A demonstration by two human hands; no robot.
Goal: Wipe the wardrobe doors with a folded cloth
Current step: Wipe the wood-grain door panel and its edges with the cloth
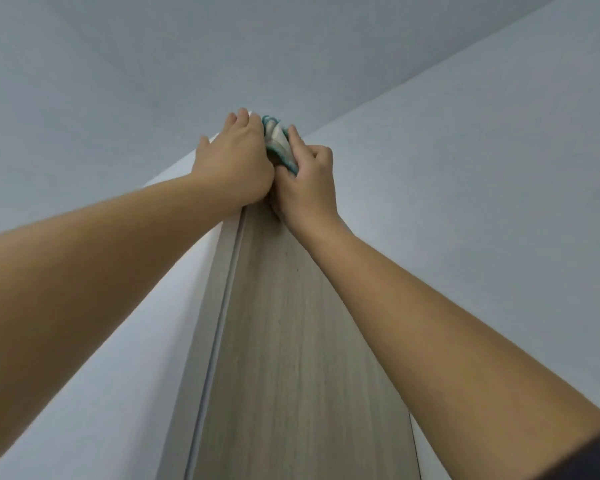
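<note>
I look steeply up a tall wardrobe door [291, 323] with a pale wood grain. Both my arms reach to its top edge. A folded cloth [279, 142], white with teal trim, sits at the top of the door between my hands. My left hand [234, 159] lies over the door's top left corner, fingers bent over the edge and against the cloth. My right hand [307, 178] grips the cloth from the right, fingers curled round its folds. Most of the cloth is hidden by the hands.
A narrow pale strip and groove [222, 306] run down the door's left side, next to a white side panel [146, 306]. A white panel [430, 168] lies to the right. The grey ceiling [187, 64] is close above the wardrobe top.
</note>
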